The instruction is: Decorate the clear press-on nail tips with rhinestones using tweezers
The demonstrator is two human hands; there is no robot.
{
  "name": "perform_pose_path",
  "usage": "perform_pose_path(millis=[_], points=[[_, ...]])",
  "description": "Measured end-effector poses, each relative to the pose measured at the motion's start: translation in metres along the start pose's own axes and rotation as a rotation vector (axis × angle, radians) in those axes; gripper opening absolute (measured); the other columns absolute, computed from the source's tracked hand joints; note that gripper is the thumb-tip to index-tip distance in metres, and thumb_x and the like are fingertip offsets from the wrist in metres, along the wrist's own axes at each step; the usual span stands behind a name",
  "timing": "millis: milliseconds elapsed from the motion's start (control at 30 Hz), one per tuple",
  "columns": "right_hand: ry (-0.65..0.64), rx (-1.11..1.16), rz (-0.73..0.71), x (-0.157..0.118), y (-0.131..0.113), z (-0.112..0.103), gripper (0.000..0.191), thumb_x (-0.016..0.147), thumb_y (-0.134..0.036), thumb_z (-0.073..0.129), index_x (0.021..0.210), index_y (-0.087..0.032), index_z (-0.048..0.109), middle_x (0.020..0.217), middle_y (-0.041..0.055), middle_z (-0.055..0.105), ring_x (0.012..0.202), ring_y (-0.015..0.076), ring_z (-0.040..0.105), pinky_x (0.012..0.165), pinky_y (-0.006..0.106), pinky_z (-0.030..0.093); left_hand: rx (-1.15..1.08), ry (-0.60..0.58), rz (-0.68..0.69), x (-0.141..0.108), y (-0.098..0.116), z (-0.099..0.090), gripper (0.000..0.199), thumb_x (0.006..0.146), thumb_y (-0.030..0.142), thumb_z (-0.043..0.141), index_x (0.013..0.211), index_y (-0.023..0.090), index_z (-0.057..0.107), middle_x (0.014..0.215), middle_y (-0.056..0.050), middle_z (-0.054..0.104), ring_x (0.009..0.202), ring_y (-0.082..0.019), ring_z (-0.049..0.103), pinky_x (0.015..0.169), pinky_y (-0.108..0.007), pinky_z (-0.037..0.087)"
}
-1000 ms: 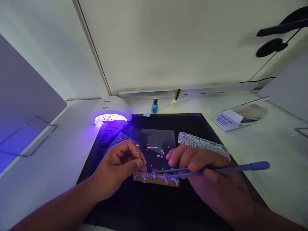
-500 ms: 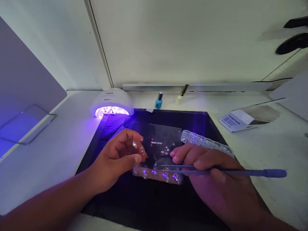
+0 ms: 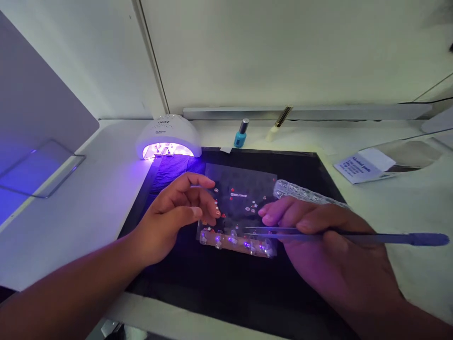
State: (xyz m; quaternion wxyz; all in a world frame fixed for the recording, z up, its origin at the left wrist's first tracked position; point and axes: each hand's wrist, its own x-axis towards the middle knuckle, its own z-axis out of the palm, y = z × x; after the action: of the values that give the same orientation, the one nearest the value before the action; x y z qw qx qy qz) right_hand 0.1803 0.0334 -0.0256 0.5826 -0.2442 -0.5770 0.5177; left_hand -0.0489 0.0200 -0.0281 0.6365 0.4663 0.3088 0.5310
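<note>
Blue-grey tweezers (image 3: 392,238) lie across my right hand (image 3: 329,250), gripped between thumb and fingers and pointing left. Their slightly parted tips are above the lower part of a clear sticker sheet (image 3: 240,182) dotted with small red and white stickers. My left hand (image 3: 180,217) is at the sheet's left edge, fingers curved and apart. A few tiny stickers show close to its fingertips; I cannot tell whether any touches the skin. Along the sheet's lower edge runs a strip with several shiny clear pieces (image 3: 232,238) that catch purple light.
A lit white nail lamp (image 3: 171,132) stands at the back left of the black mat (image 3: 283,160). Behind the mat are a blue nail polish bottle (image 3: 240,137) and a pale gold-capped tube (image 3: 278,125). A clear compartment case (image 3: 304,191) is beyond my right hand; an opened packet (image 3: 366,165) lies right.
The view has shifted, so most things sit higher and further right. My left fingers have drawn back from the sheet, showing more of its left side. The tweezers stay in my right hand.
</note>
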Motion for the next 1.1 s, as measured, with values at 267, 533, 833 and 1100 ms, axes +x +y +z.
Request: perform_pose_path(millis=[267,533,833,1100], points=[[-0.01,0.017,0.036,-0.0003,0.0002,-0.0019,0.015,0.086,-0.041,0.071,0.082,-0.029,0.08,0.067,0.003,0.069,0.077,0.0215,0.068,0.081,0.039,0.057,0.015,0.017,-0.019,0.0002,0.002,0.0021,0.034,0.074,0.009,0.062,0.105,0.02,0.065,0.08,0.001,0.071,0.072,-0.014,0.067,0.068,-0.025,0.057],[-0.037,0.044,0.019,-0.0021,0.0016,0.0001,0.016,0.088,-0.039,0.069,0.084,-0.029,0.08,0.069,0.0032,0.068,0.078,0.0214,0.067,0.08,0.039,0.056,0.049,0.0,0.001,-0.0008,0.0017,0.0016,0.027,0.078,0.012,0.064,0.103,0.02,0.067,0.081,0.001,0.072,0.073,-0.012,0.067,0.068,-0.022,0.056],[-0.147,0.015,-0.061,0.0002,0.0037,-0.0042,0.014,0.088,-0.032,0.068,0.09,-0.024,0.079,0.071,0.0052,0.072,0.078,0.0235,0.069,0.076,0.043,0.058,0.11,0.048,-0.083,-0.0006,0.0039,0.0052,0.002,0.083,0.016,0.068,0.084,0.018,0.07,0.072,0.002,0.07,0.06,-0.008,0.064,0.059,-0.018,0.053],[-0.104,0.035,-0.071,-0.002,0.0056,-0.0018,0.015,0.089,-0.033,0.067,0.091,-0.024,0.079,0.073,0.0047,0.071,0.079,0.0236,0.069,0.078,0.043,0.058,0.078,0.052,-0.065,-0.0012,-0.0009,0.0035,0.012,0.085,0.017,0.07,0.096,0.02,0.069,0.073,0.004,0.068,0.062,-0.006,0.062,0.06,-0.015,0.052]])
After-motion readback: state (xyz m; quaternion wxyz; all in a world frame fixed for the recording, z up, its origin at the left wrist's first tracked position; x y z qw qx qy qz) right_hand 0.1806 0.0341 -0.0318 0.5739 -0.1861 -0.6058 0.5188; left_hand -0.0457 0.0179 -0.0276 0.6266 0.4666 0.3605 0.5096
